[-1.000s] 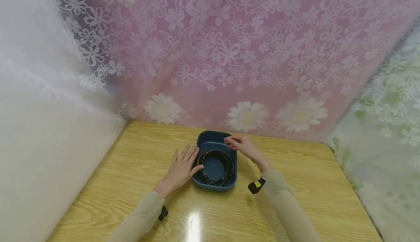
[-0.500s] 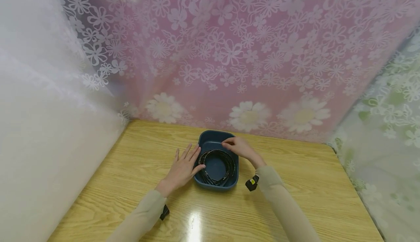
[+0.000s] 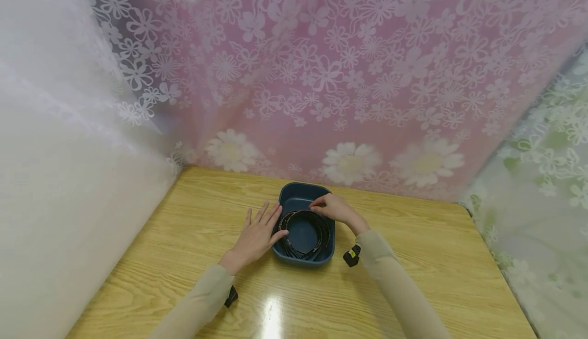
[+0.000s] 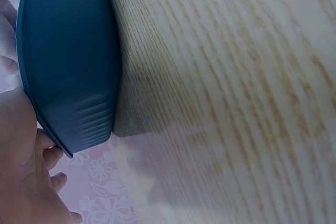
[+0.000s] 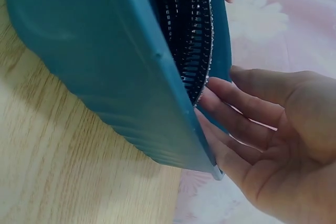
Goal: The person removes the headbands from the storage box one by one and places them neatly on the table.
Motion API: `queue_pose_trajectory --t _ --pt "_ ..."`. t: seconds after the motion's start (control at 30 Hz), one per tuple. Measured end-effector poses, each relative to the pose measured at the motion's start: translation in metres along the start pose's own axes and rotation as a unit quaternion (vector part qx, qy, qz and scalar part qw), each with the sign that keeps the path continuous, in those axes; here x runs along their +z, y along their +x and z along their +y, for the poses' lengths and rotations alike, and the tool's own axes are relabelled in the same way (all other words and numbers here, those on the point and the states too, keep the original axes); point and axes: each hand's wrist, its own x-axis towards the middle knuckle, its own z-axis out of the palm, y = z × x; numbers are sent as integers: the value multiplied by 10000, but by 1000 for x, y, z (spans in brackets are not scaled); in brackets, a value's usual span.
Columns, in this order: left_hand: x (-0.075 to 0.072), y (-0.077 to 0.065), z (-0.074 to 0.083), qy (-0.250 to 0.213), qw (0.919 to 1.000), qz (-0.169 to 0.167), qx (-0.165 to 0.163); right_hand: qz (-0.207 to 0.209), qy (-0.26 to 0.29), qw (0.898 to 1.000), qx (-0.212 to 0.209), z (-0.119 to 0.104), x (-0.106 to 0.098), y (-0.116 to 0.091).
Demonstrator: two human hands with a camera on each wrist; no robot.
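A dark blue plastic bin [image 3: 303, 263] stands on the table and holds several black headbands [image 3: 324, 233] nested in a ring. Teeth and a sparkly edge show on one headband [image 5: 202, 40] in the right wrist view. My left hand [image 3: 256, 236] rests on the bin's left rim, fingers spread, its thumb over the inside. At the far right, my right hand [image 3: 339, 210] reaches over the rim. In the right wrist view, its fingertips are right at the sparkly headband's edge, with the thumb apart from it.
The wooden table [image 3: 193, 216] reaches back to a pink flowered curtain [image 3: 294, 99]. A pale sheet [image 3: 78, 150] hangs on the left and a green flowered one [image 3: 546, 175] on the right. A small black device [image 3: 351, 256] sits by the right wrist.
My right hand has come down from the bin's far right rim towards the headbands, its fingers drawing closer together. The left hand stays on the rim.
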Motion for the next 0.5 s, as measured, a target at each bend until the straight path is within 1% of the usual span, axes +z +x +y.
queue_pose_trajectory --t 0.13,0.23,0.33,0.5 --pt "1 -1 0 8 10000 -58 -34 -32 256 9995 -168 3 -1 -1" --pt "3 0 -2 43 10000 -44 -48 -24 309 9987 -397 4 -1 -2" --pt "4 0 -2 32 10000 -35 -55 -13 312 9982 -517 4 -2 -2" --pt "6 1 -3 -104 9999 87 5 -5 426 9982 -429 4 -1 -2"
